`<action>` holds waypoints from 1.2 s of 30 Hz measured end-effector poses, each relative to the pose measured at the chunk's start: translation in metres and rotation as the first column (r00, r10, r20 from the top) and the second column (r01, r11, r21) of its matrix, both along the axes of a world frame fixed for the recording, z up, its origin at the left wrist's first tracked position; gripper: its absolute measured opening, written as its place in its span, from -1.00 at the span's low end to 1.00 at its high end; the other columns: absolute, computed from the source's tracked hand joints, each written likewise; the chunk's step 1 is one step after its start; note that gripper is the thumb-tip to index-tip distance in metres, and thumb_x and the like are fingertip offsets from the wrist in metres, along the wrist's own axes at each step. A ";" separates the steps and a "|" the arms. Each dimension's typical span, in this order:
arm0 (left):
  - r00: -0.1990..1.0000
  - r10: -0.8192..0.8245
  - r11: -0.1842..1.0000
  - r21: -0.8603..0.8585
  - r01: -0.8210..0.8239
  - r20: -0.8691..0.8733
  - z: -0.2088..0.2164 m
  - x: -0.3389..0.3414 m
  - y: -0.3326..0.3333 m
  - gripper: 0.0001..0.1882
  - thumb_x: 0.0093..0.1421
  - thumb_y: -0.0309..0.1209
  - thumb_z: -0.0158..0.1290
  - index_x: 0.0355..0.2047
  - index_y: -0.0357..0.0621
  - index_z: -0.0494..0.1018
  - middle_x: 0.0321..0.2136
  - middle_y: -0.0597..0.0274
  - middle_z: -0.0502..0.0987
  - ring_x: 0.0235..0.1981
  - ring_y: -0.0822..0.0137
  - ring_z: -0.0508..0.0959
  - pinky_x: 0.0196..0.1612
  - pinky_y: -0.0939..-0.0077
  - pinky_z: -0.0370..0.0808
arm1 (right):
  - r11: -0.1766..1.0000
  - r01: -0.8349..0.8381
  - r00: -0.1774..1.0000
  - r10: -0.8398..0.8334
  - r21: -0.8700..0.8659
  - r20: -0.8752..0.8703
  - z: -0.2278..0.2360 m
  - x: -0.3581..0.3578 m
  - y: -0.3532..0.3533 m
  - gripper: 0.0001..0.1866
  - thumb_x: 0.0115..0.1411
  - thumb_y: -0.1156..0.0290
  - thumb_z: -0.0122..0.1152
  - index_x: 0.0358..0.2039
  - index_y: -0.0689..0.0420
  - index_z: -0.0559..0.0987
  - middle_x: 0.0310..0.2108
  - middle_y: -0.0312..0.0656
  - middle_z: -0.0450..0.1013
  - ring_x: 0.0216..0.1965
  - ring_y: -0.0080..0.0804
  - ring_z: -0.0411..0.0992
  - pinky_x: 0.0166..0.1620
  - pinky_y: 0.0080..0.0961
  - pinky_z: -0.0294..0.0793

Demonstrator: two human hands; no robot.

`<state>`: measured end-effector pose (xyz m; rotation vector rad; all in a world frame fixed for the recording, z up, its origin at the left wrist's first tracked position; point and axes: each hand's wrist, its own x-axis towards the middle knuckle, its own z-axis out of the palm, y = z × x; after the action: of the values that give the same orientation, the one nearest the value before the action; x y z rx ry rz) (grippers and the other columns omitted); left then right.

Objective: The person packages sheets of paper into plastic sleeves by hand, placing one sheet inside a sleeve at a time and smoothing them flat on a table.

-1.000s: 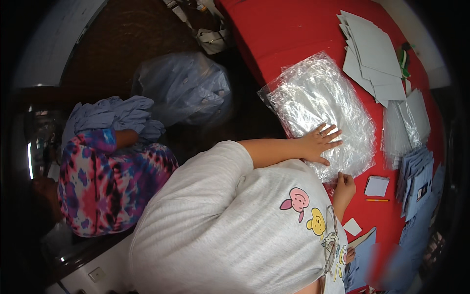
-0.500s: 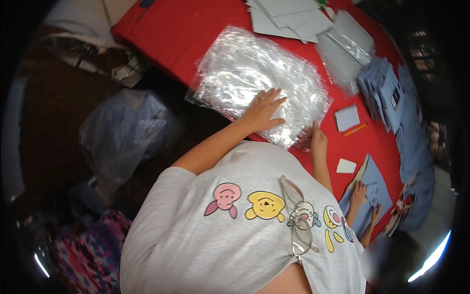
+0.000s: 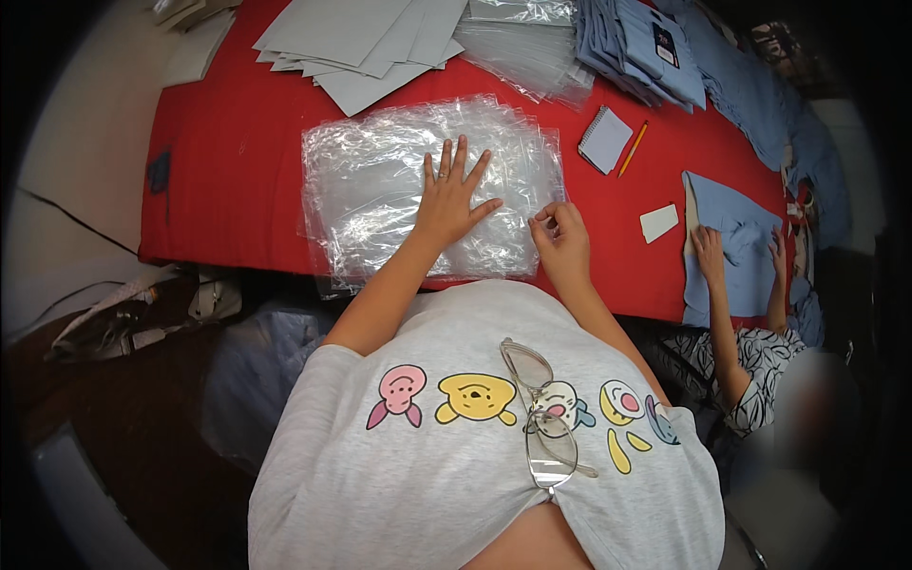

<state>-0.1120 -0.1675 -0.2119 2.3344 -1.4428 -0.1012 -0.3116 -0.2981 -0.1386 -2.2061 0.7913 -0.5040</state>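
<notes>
Foremost, one pile of clear plastic bags [image 3: 356, 185], loosely squared, lying at the near edge of the worktop [image 3: 214, 204], which is covered in red cloth. Left hand [image 3: 454, 199]: palm down on the pile, fingers spread, presumably to keep slippery film from sliding. Right hand [image 3: 562, 237]: at the pile's right edge, thumb and fingertips drawn together, likely there because loose edges are easiest to reach.

Toward the far edge: grey sheets [image 3: 347, 33], fanned; folded blue garments [image 3: 622, 47], stacked. Right of the pile: spiral notepad [image 3: 605, 142] and orange pencil [image 3: 633, 149], side by side, perhaps for handy use.

Obscured: whether film is caught in the right fingertips cannot be told; bag count unreadable through glare; grey sheets cut off by the frame; bundle [image 3: 256, 370] below the worktop, dim.
</notes>
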 end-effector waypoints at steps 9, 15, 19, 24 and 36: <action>0.944 -0.142 0.968 -0.241 0.070 -0.297 -0.005 0.020 0.007 -0.26 0.39 -0.28 0.02 0.55 -0.06 0.17 0.61 -0.20 -0.08 0.63 -0.21 -0.08 0.59 -0.31 -0.21 | 0.814 -0.441 0.898 0.395 -0.379 -0.196 -0.002 0.031 0.041 -0.82 0.09 0.54 0.36 -0.29 0.14 0.56 0.33 0.00 0.46 0.37 0.00 0.39 0.36 0.03 0.35; 0.811 -0.150 0.900 -0.417 -0.124 -0.565 0.028 0.049 0.036 -0.30 0.30 -0.50 0.05 0.47 -0.13 0.27 0.60 -0.12 0.00 0.61 -0.19 0.00 0.61 -0.22 -0.17 | 0.870 -0.357 0.918 0.258 -0.341 -0.303 0.007 0.034 0.052 -0.80 0.18 0.47 0.32 -0.17 0.12 0.60 0.30 0.00 0.50 0.41 -0.04 0.36 0.46 0.13 0.20; 0.899 0.054 0.943 -0.273 -0.189 -0.434 0.040 0.082 0.102 -0.32 0.32 -0.49 0.11 0.45 -0.08 0.31 0.60 -0.05 0.03 0.62 -0.17 -0.02 0.60 -0.27 -0.20 | 0.934 -0.282 0.936 0.218 -0.218 -0.278 0.018 0.047 0.057 -0.79 0.32 0.36 0.26 -0.07 0.13 0.62 0.26 0.00 0.53 0.41 -0.05 0.37 0.48 0.10 0.17; 0.838 0.345 0.869 -0.192 -0.455 -0.423 0.011 0.108 0.190 -0.25 0.30 -0.41 0.24 0.48 -0.08 0.26 0.59 -0.11 0.03 0.60 -0.20 0.00 0.57 -0.31 -0.12 | 0.907 -0.171 0.976 0.104 -0.384 -0.190 -0.008 0.099 0.048 -0.53 0.44 0.22 0.18 0.28 0.14 0.53 0.42 -0.02 0.39 0.50 -0.02 0.24 0.54 0.06 0.08; 0.750 0.430 0.872 0.014 -0.490 -0.503 0.006 0.143 0.219 -0.07 0.33 -0.18 0.30 0.55 -0.27 0.10 0.50 -0.21 0.18 0.47 -0.22 0.21 0.52 -0.10 0.07 | 0.903 0.308 0.943 -0.332 -0.300 -0.033 -0.015 0.081 0.030 -0.24 0.49 -0.10 0.12 0.48 0.18 0.34 0.47 0.08 0.28 0.47 0.07 0.23 0.51 0.04 0.08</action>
<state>0.0306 0.0513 -0.2059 2.2660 -0.5841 -0.4257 -0.2310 -0.2677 -0.1537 -2.3870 1.2036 -0.7337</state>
